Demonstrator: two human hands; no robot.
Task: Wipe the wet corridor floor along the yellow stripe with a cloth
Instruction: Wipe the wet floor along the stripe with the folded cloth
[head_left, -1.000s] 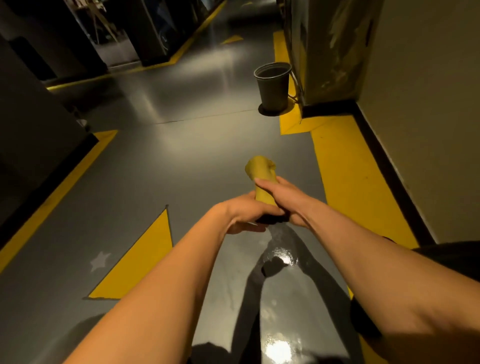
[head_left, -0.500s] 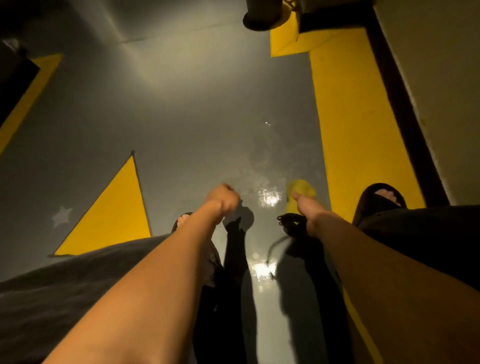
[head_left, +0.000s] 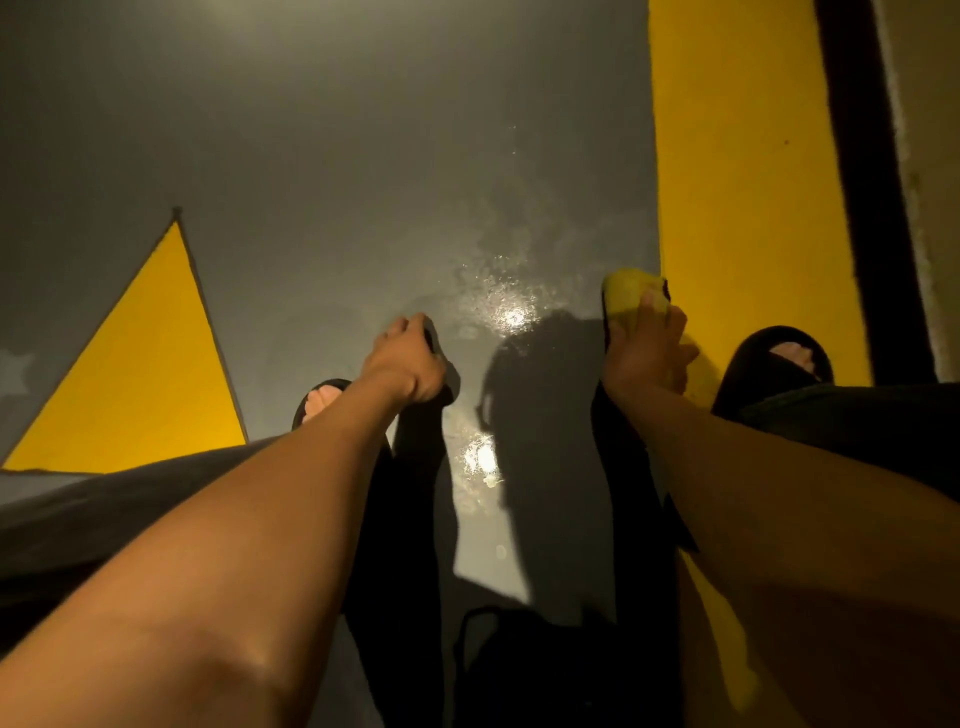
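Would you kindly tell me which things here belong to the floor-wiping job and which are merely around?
Belonging to the job:
- yellow cloth, gripped by the right hand
- wet patch
- yellow stripe

Just around:
- yellow triangle
- black slippers
- left hand, holding nothing

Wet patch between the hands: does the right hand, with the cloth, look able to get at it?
Probably yes. The right hand holds the cloth low beside the yellow stripe, and only bare floor separates it from the wet patch.
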